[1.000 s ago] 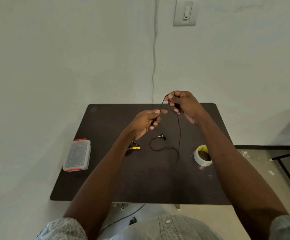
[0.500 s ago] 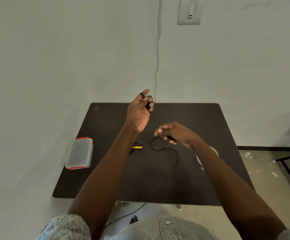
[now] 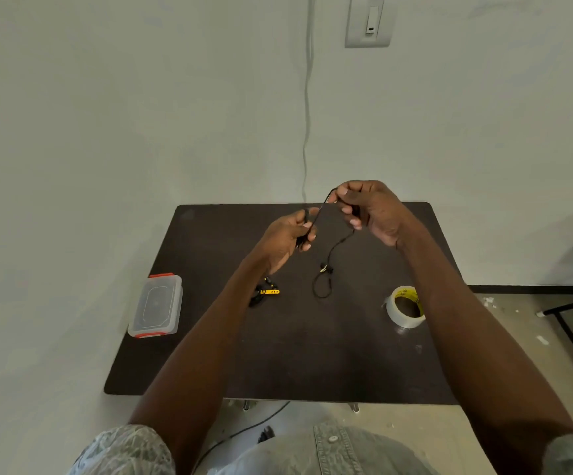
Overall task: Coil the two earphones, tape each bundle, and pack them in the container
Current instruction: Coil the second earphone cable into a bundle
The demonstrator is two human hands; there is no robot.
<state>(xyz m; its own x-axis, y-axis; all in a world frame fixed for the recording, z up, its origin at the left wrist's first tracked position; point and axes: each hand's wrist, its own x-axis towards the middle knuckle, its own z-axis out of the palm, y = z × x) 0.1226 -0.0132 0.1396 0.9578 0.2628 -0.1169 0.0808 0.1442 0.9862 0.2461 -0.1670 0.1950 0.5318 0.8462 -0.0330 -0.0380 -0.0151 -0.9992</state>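
Above the table (image 3: pixel 312 354), both hands (image 3: pixel 372 209) pinch the earphone cord (image 3: pixel 336 245).

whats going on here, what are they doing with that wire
A person is winding a black earphone cable between both hands: the left hand holds the coil, the right hand pinches the next stretch. Its tail lies on the table. The other earphone, the tape and the closed container sit untouched.

Earphones, tape, container on dark table
Black earphone cable (image 3: pixel 326 255): partly wound, raised, tail looped on the table; second earphone (image 3: pixel 265 292), black with yellow, bundled left of it; tape roll (image 3: pixel 404 306) right; lidded clear container (image 3: pixel 157 306), red clips, left edge
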